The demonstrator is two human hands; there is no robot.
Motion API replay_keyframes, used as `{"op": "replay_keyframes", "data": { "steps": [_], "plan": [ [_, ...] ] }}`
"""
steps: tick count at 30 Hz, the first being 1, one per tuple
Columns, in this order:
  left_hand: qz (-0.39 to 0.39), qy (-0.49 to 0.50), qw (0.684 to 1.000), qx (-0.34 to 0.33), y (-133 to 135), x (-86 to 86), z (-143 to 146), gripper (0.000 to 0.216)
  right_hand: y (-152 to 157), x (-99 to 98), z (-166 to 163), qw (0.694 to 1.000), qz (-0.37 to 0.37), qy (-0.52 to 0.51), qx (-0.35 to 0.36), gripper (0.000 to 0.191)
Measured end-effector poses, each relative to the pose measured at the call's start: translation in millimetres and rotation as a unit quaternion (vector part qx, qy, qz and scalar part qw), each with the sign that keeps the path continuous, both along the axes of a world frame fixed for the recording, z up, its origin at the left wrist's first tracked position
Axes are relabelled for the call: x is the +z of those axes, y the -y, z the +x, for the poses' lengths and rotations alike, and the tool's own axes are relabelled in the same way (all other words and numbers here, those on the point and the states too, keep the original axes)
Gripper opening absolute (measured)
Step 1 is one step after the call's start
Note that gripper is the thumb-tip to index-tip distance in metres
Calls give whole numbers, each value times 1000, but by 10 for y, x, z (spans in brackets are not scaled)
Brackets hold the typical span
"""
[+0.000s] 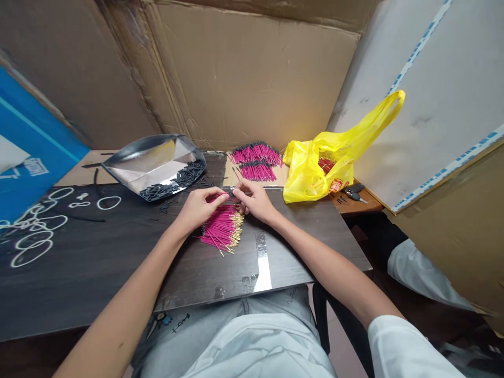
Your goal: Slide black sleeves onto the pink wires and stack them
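My left hand (200, 207) and my right hand (254, 199) meet over the dark table (98, 252), fingers pinched together on a thin pink wire (228, 195) held between them. Just below the hands lies a fanned pile of pink wires with gold tips (223, 228). A silver tray (149, 163) holding small black tube pieces (177, 181) sits behind my left hand. More pink wires with black ends (256, 160) lie stacked at the back of the table.
A yellow plastic bag (318, 170) stands at the right rear, with a car key (354, 193) beside it. White rubber bands (33, 231) are scattered at the left. Cardboard walls (255, 73) close in the back and right.
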State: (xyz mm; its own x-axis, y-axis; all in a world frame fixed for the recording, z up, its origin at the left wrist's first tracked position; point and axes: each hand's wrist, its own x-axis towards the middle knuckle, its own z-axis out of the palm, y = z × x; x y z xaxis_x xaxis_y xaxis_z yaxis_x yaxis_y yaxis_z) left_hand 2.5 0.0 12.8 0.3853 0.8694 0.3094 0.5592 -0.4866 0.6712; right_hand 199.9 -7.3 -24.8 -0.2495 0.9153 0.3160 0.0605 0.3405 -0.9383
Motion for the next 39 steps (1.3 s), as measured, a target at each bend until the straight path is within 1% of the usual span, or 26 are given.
{"op": "replay_keyframes", "data": {
  "steps": [3,6,9,12,17,21,24,28,32,35,37,39],
  "plan": [
    [-13,19,1000,4,-8,-2,0,33,-19,-18,4,999,-23,-30,11,30],
    [-32,48,998,16,-14,-4,2,33,-36,-14,6,994,-57,-81,42,35],
    [-51,85,994,41,-27,-16,5,34,-58,-4,0,980,-107,-146,80,36],
    [-62,105,991,55,-37,-32,14,34,-75,-5,-21,966,-142,-189,101,37],
    [-54,95,993,37,-27,-35,31,37,-63,6,-52,963,-141,-207,101,35],
    [-36,67,997,7,-24,-28,28,39,-39,50,-37,963,-152,-202,93,35],
    [-48,72,996,-18,-13,-19,31,40,-34,70,-17,966,-159,-188,80,37],
    [-91,91,990,-50,28,27,40,37,-51,43,-3,973,-138,-166,86,38],
    [-100,104,989,-41,59,69,46,34,-59,-20,-27,980,-99,-155,77,40],
    [-102,101,989,-33,56,60,49,33,-32,-37,-52,992,-60,-104,35,33],
    [-106,91,990,-37,46,41,49,35,-1,-19,-57,999,-19,-40,-15,28],
    [-108,80,990,-44,36,22,50,37,23,9,-52,998,23,15,-63,25]
  ]
}}
